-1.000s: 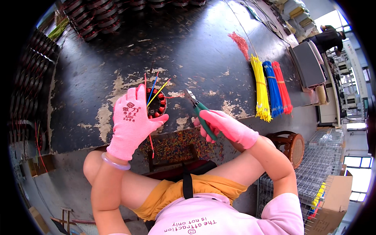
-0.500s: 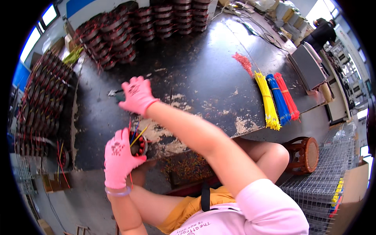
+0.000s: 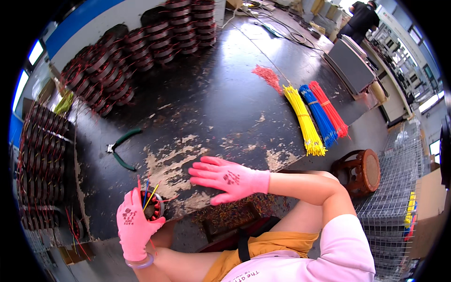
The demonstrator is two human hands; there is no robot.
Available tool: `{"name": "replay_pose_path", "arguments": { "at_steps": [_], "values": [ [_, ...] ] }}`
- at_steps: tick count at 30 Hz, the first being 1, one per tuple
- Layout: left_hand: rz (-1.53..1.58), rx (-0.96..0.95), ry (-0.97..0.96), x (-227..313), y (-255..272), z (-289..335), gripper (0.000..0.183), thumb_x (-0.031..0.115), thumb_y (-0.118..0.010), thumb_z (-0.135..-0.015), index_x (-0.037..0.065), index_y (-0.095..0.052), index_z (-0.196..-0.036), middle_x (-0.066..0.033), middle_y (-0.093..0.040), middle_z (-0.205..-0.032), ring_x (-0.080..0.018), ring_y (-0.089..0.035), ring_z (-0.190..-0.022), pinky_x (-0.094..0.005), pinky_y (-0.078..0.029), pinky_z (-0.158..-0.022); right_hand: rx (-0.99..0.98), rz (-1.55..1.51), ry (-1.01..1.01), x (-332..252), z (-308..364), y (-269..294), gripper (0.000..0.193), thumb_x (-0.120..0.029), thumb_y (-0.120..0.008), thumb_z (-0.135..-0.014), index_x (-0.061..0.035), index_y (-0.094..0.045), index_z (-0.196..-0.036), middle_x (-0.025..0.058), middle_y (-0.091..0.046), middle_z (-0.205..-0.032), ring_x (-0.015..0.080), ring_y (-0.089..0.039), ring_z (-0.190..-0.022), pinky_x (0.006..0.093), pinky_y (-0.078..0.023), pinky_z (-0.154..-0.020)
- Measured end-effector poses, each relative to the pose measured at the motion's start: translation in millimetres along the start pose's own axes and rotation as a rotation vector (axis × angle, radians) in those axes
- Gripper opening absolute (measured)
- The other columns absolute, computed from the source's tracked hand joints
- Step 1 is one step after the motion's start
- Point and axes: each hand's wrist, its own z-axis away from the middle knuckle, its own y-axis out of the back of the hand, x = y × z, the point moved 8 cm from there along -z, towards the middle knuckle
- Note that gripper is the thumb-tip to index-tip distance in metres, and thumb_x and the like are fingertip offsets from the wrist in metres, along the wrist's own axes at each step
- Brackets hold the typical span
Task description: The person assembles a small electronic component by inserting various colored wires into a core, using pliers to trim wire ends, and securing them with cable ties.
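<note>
My left hand (image 3: 135, 225), in a pink glove, grips the side of a motor stator (image 3: 158, 210) at the table's near edge. The stator is a ring with red windings, and red, blue and yellow wires stick up from it. The left fingertips are partly hidden behind the wires. My right hand (image 3: 228, 179), also in a pink glove, is open and holds nothing, fingers stretched to the left over the worn tabletop near the edge. Green-handled wire cutters (image 3: 123, 149) lie with handles spread beyond the stator, apart from both hands.
Stacked stators (image 3: 98, 70) stand at the back left, more stators (image 3: 44, 162) at the far left. Yellow (image 3: 304, 121), blue (image 3: 319, 115) and red wire bundles (image 3: 330, 110) lie right, beside small red pieces (image 3: 268, 78). A wooden stool (image 3: 359, 171) and wire cage (image 3: 390, 202) stand right.
My right hand has come away from the wire cutters, toward me and to the right, leaving them on the table. The left hand stays at the stator. The whole view has shifted.
</note>
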Motion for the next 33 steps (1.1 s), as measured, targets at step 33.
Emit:
{"name": "replay_pose_path", "arguments": {
  "at_steps": [33],
  "values": [
    [-0.016, -0.007, -0.002, -11, 4, 2, 0.098, 0.027, -0.094, -0.050, -0.002, -0.051, -0.133, -0.0160, -0.059, -0.119, -0.0386, -0.061, -0.106, -0.0467, -0.050, -0.092, 0.165, 0.359, -0.886, 341, -25, 85, 0.092, -0.071, -0.033, -0.099, -0.0030, -0.028, -0.162, 0.0170, -0.022, -0.171, 0.0297, -0.015, -0.160, 0.0418, -0.006, -0.129]
  ]
}}
